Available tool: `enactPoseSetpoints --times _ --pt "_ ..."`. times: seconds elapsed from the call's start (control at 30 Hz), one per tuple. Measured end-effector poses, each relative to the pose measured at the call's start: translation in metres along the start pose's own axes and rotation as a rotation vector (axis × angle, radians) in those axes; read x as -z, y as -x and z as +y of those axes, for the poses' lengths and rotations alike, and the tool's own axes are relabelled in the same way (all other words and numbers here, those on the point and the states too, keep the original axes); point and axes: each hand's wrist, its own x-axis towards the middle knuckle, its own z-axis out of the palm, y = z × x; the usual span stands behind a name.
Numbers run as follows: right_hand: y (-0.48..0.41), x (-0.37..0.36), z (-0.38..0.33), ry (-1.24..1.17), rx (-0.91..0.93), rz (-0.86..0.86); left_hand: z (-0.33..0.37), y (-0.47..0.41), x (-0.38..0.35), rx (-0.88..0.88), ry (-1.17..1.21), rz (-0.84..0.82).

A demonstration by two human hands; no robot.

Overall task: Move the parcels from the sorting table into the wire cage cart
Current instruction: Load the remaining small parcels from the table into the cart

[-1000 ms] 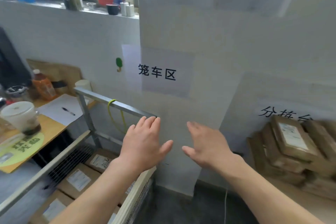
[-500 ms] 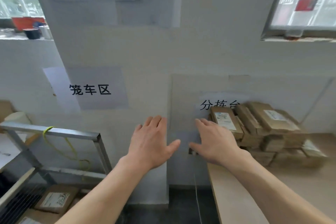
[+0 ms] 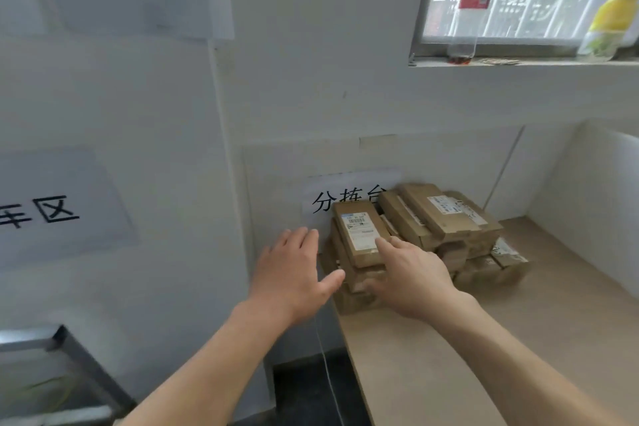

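The parcels [image 3: 446,218] sit heaped at the far left corner of the table [image 3: 466,339], against the wall. They are long, flat brown cardboard boxes with white labels. The top parcel [image 3: 359,233] lies label up, its long axis running away from us toward the wall. Our right hand [image 3: 411,277] reaches over its near end, fingers straight and spread, gripping nothing; we cannot tell if it touches. Our left hand [image 3: 294,273] hovers just left of the heap, fingers likewise straight. A corner of the cart [image 3: 41,339] shows lower left.
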Motion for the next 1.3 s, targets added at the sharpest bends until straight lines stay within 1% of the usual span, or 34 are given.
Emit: enactPoseSetpoints --times 0.1,0.33,0.53,0.73,0.83,0.97,1.13,1.3 --pt "-0.019 -0.006 0.015 0.006 -0.071 -0.016 -0.005 -0.034 -0.017 -0.025 0.063 -0.014" --pt "-0.064 -0.014 0.042 0.04 -0.233 -0.038 -0.014 -0.11 -0.053 -0.088 0.179 -0.117" --pt "-0.076 -0.023 0.082 0.012 -0.422 -0.037 -0.002 -0.147 -0.077 -0.048 0.282 -0.21" --pt "-0.091 -0.032 0.125 -0.024 -0.582 -0.018 0.014 -0.171 -0.096 -0.019 0.294 -0.267" --pt "-0.099 -0.038 0.147 -0.051 -0.64 0.008 0.024 -0.178 -0.104 -0.009 0.29 -0.274" --pt "-0.112 -0.044 0.174 -0.118 -0.703 0.037 0.044 -0.194 -0.112 -0.02 0.374 -0.248" --pt "-0.125 -0.055 0.208 -0.172 -0.75 0.037 0.084 -0.209 -0.121 0.0 0.493 -0.262" --pt "-0.139 -0.062 0.235 -0.298 -0.803 0.001 0.116 -0.226 -0.134 0.117 0.621 -0.318"
